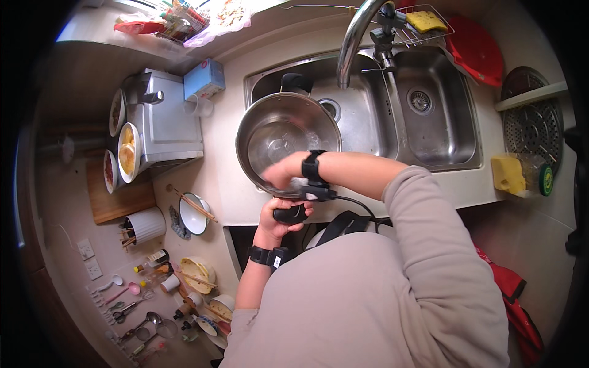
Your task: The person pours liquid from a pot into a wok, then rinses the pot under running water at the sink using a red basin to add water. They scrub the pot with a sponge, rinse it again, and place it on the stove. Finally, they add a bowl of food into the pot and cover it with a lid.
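A stainless steel pot (299, 115) tilts over the near left edge of the double sink, its open mouth towards me. My left hand (280, 216) grips the pot's black near handle (289, 214). The far black handle (297, 82) lies over the left basin. Inside the pot's near wall is my right hand (280, 172), blurred by motion. A small pale grey patch (298, 182) shows beside it, too unclear to name. Whether the fingers hold anything is hidden. Black straps circle both wrists, and a cable runs from the right one.
A chrome faucet (349, 41) arches over the left basin (363, 129); the right basin (437, 133) adjoins it. On the left stand a white enamel bowl (192, 216) with chopsticks and a silver appliance (175, 110) beside food dishes. A jar (534, 175) stands at right.
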`<action>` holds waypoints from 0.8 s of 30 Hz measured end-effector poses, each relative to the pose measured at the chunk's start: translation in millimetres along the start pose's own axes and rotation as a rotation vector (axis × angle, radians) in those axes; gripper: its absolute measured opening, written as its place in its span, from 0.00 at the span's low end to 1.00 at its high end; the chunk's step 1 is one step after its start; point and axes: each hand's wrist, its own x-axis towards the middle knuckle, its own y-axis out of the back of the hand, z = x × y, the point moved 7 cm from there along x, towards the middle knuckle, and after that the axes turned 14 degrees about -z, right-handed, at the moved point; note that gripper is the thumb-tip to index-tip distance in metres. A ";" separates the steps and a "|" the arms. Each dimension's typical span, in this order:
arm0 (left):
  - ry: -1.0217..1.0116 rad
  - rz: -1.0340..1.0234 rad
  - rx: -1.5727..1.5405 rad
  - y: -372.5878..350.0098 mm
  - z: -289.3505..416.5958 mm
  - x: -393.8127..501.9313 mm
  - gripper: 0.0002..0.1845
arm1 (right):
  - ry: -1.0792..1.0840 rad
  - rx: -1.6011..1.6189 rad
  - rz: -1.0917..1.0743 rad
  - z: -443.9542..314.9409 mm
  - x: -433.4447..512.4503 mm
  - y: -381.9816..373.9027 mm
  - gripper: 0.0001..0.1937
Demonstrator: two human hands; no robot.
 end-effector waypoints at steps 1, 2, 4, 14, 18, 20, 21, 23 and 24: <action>0.003 -0.021 0.016 -1.1 -0.4 0.9 0.28 | 0.120 0.111 0.080 -8.5 9.6 23.8 0.16; 0.006 -0.042 0.029 -2.3 -1.7 1.2 0.28 | 0.077 0.285 0.266 0.1 12.8 50.2 0.16; 0.013 -0.040 -0.005 -2.0 -4.4 0.4 0.28 | -0.023 0.467 0.532 33.9 4.0 89.4 0.15; -0.013 -0.038 -0.001 -1.5 -6.3 -1.5 0.27 | -0.507 0.894 0.848 146.7 -28.0 47.2 0.17; 0.016 -0.036 -0.003 -0.7 -9.5 -3.0 0.26 | -0.254 0.959 1.011 104.1 -24.5 83.6 0.14; 0.026 -0.064 -0.002 -1.6 -8.9 -3.7 0.26 | -0.042 0.849 1.184 55.5 -23.2 93.8 0.10; 0.022 -0.050 0.012 0.0 -7.4 -5.8 0.26 | 0.200 0.822 1.106 30.4 -18.2 92.3 0.09; 0.027 -0.048 -0.007 2.0 -9.0 -8.6 0.26 | 0.309 0.523 0.797 -9.2 -7.7 72.1 0.13; 0.075 -0.017 0.078 5.7 -8.9 -10.6 0.26 | 0.401 0.386 0.764 -27.0 -15.6 51.5 0.12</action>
